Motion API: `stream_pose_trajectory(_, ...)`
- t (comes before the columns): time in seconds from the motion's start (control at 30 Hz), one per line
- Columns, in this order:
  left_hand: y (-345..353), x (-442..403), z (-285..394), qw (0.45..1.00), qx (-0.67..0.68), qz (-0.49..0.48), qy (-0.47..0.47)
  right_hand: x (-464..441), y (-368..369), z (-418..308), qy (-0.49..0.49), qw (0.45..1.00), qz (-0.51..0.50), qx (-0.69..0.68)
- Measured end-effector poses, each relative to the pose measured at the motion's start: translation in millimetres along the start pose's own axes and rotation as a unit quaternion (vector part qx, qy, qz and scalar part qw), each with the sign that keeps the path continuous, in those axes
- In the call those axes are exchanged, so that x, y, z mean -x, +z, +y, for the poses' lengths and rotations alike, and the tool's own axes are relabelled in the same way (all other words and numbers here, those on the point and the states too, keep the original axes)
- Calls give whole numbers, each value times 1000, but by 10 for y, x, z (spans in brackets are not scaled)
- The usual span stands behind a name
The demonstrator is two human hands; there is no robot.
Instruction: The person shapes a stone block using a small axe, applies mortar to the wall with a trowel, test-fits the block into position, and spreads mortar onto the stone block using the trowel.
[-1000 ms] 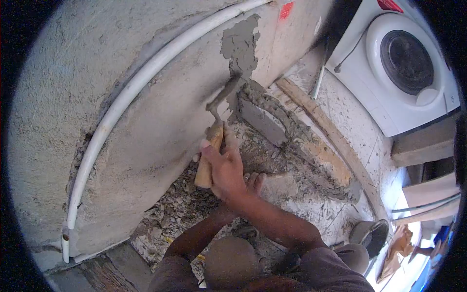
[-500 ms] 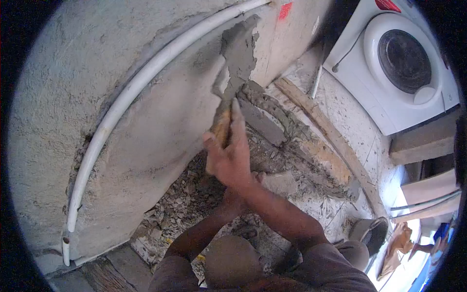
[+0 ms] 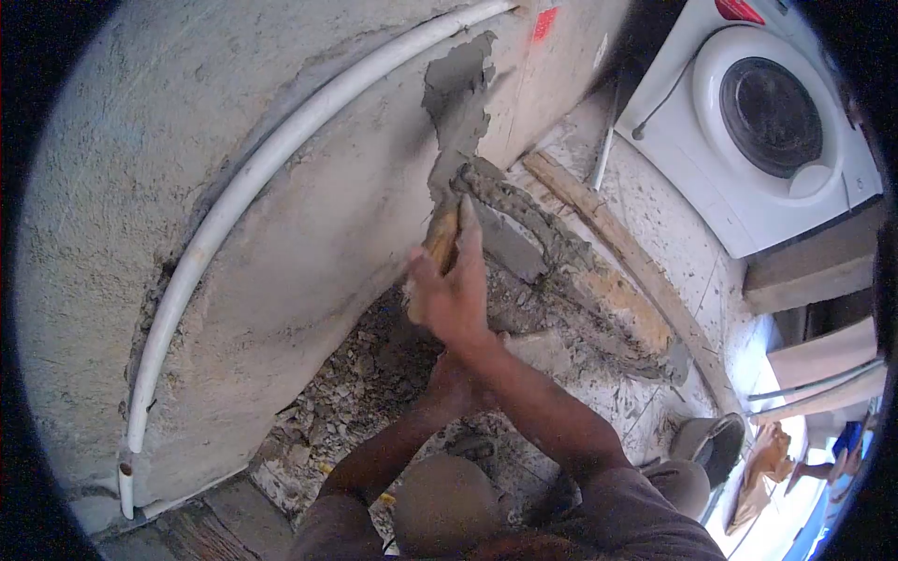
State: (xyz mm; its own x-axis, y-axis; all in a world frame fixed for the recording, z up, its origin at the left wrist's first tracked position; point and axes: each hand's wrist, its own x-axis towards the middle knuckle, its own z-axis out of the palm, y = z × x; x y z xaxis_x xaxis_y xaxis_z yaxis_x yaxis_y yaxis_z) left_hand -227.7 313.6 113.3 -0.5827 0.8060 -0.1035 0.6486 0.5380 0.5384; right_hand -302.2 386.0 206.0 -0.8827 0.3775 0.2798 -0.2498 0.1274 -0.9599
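Observation:
My right hand (image 3: 456,301) is closed around a plastering float (image 3: 443,245), a yellowish wooden tool seen nearly edge-on. Its forefinger stretches along the tool, close to the wall. Wet grey mortar (image 3: 458,84) forms a patch on the wall above it. Crossed beneath my right forearm is my left hand (image 3: 453,381); its fingers are mostly hidden, so what they hold is unclear. A pale flat piece (image 3: 544,352) lies just beside it. More mortar (image 3: 510,245) sits on a long board right of the float.
A white pipe (image 3: 224,210) curves along the wall (image 3: 309,243). Rubble (image 3: 327,393) lies at its foot. A wooden strip (image 3: 636,262) crosses the tiled floor, with a white washing machine (image 3: 748,131) beyond. A bucket (image 3: 711,444) stands at the lower right.
My right hand and the float have moved slightly down and right along the wall. The mortar patch shows more fully above them. My left hand stays under the right forearm.

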Motion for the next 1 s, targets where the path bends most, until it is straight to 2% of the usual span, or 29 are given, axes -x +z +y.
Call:
stream_pose_trajectory(0.1,-28,-5,3,1000,-17,4,9,-120,36,136,54,998,31,-1)
stream_pose_trajectory(0.17,3,-4,-30,1000,-14,5,14,-51,134,88,-59,995,9,77)
stream_pose_trajectory(0.23,162,2,-139,999,-24,16,26,38,62,-28,-69,995,-21,65)
stream_pose_trajectory(0.3,610,-11,-384,993,-113,14,42,156,53,-25,-80,994,-51,55)
stream_pose_trajectory(0.33,869,-19,-501,983,-180,7,42,230,68,50,-45,999,-21,6)
stream_pose_trajectory(0.37,568,-62,-358,983,-177,7,43,269,75,93,-10,999,8,-42)
stream_pose_trajectory(0.4,-23,-139,-97,996,57,-42,-54,272,58,93,-9,999,7,-40)
stream_pose_trajectory(0.43,-340,-177,39,942,287,-88,-148,268,16,85,81,991,16,-106)
stream_pose_trajectory(0.47,-302,-159,55,948,282,-72,-126,268,-33,75,170,970,27,-171)
stream_pose_trajectory(0.5,-244,-115,47,972,215,-51,-80,265,-69,74,256,937,39,-234)
stream_pose_trajectory(0.57,-125,-51,28,991,127,-14,-28,256,-99,95,254,931,49,-256)
stream_pose_trajectory(0.63,-71,-18,21,995,96,6,-16,233,-117,129,253,925,59,-278)
stream_pose_trajectory(0.73,-51,16,30,997,76,20,-26,113,-124,125,257,923,65,-280)
stream_pose_trajectory(0.8,-58,-27,-22,994,108,4,-1,22,-93,6,297,912,23,-282)
stream_pose_trajectory(0.83,-60,-37,-39,990,139,-13,23,10,-36,40,298,912,24,-281)
stream_pose_trajectory(0.87,-58,-33,-35,990,140,-14,23,2,58,87,259,929,33,-262)
stream_pose_trajectory(0.9,-58,-28,-27,986,158,32,36,1,127,116,219,944,41,-243)
stream_pose_trajectory(0.93,-53,-20,-23,980,175,79,48,12,158,135,221,944,42,-242)
stream_pose_trajectory(1.0,-8,-14,-32,981,174,82,32,29,193,123,80,995,18,-55)
